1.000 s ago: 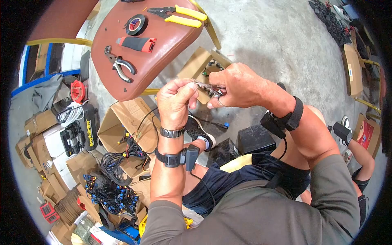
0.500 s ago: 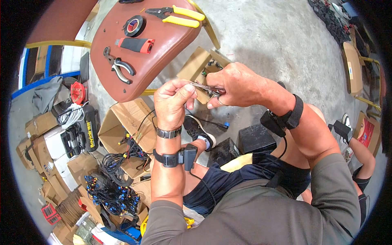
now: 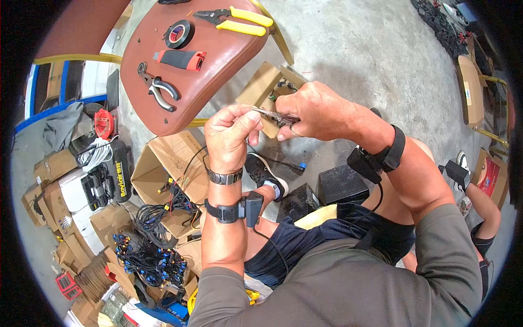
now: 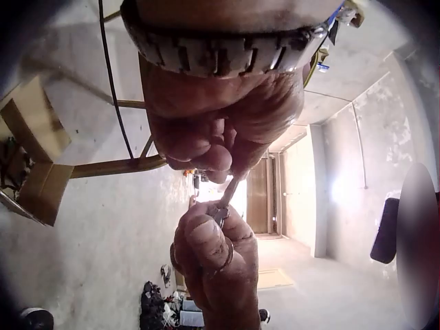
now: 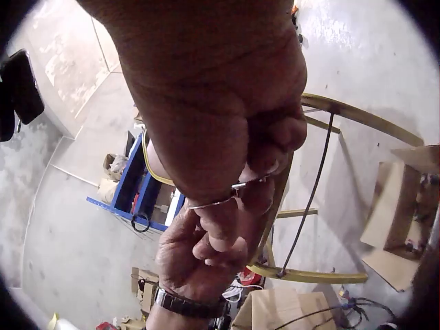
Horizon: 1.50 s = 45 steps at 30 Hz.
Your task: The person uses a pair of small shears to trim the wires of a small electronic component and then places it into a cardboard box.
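In the head view, my left hand (image 3: 229,136) pinches a thin, pale strip (image 3: 256,109) between thumb and fingertips. Beside it, my right hand (image 3: 316,111) grips small metal scissors (image 3: 283,116), the blade end pointing at the left fingertips. The left wrist view shows the strip (image 4: 229,192) spanning the short gap between both hands, with a metal handle loop round the right thumb. Part of the handles (image 5: 213,203) shows in the right wrist view, while fingers hide most of the tool. What the strip is, I cannot tell.
A brown chair seat (image 3: 212,82) holds yellow-handled wire strippers (image 3: 242,22), black tape (image 3: 179,34), a red-black cutter (image 3: 180,59) and pliers (image 3: 160,91). An open carton (image 3: 256,87) stands below the hands. Cable bundles (image 3: 150,259) and boxes lie at left; another person's arm (image 3: 484,210) is at right.
The right thumb has moved up toward the fingers, and the scissors' handles sit closer together. The left hand keeps its pinch, shifted only slightly left.
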Each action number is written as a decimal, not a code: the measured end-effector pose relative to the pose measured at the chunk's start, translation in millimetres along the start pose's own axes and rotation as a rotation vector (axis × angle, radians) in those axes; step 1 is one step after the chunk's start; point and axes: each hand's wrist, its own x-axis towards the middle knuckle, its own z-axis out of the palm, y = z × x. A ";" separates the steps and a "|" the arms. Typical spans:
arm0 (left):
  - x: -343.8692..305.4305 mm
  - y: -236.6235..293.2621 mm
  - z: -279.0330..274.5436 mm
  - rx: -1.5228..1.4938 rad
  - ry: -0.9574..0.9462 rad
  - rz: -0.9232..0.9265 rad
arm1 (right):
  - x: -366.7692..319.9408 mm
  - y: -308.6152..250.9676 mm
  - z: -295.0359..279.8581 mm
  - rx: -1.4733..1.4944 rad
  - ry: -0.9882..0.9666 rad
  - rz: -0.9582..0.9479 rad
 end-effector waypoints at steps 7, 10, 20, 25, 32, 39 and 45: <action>1.1 -2.1 4.0 0.006 0.061 -0.010 | 0.1 -0.3 2.1 -0.070 0.006 0.024; 1.2 -2.6 4.7 0.001 0.071 -0.014 | 0.0 -0.3 1.6 -0.077 0.013 0.020; 3.6 3.7 1.2 0.051 0.071 -0.026 | -0.4 2.4 0.1 -0.118 0.116 -0.015; 3.3 1.5 1.8 0.105 0.065 -0.014 | -0.3 2.4 0.4 -0.150 0.102 -0.031; 3.6 2.1 1.5 0.158 0.072 -0.017 | 0.6 4.3 0.8 -0.165 0.076 -0.021; 4.1 -2.0 8.9 0.052 0.141 0.002 | 2.5 1.5 4.5 -0.121 0.060 0.030; 3.7 -4.5 12.4 -0.107 0.199 -0.043 | 4.0 -0.3 12.0 -0.093 0.063 0.048</action>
